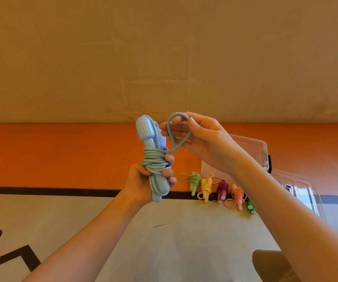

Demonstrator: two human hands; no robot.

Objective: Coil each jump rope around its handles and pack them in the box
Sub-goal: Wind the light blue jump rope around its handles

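A light blue jump rope (154, 159) stands upright in mid-air, its cord coiled several times around the two handles. My left hand (143, 180) grips the lower part of the handles and the coil. My right hand (200, 137) pinches the last loose loop of blue cord, holding it up to the right of the handle tops. On the floor behind lie coiled ropes in a row: green (195, 181), yellow (205, 187), purple (222, 189), pink (236, 196) and a dark green one (251, 206) partly hidden by my right forearm. The clear plastic box (265, 155) sits right of them.
The box's clear lid (302, 192) lies on the floor at the right. An orange band of wall runs behind the ropes, with a black line at its foot. The floor is pale with black markings at the lower left. My knee (273, 265) shows at the bottom right.
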